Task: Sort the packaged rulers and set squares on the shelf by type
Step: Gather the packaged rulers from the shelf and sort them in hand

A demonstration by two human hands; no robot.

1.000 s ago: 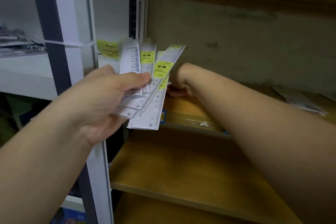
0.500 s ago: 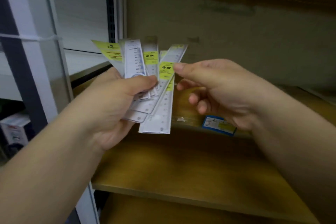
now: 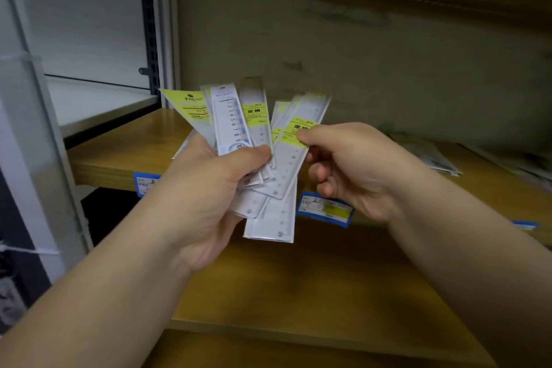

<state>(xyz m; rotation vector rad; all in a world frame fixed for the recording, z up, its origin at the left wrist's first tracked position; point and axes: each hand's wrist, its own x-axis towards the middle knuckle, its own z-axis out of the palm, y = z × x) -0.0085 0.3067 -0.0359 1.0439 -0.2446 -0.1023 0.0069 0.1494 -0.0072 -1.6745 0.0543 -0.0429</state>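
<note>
A wooden shelf (image 3: 125, 152) crosses mid-frame, a white metal post (image 3: 27, 128) at left. More packets (image 3: 433, 155) lie on it at right. At centre, the left hand (image 3: 209, 188) grips a fan of packaged rulers (image 3: 257, 158), covering their lower ends; the right hand (image 3: 355, 167) pinches the rightmost ruler (image 3: 298, 143). A blue label (image 3: 325, 209) sits below.

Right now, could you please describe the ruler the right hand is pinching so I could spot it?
Find the fan of packaged rulers in the left hand. At its right edge, the right hand pinches one ruler. It leans furthest right, with a yellow label under the thumb.
</note>
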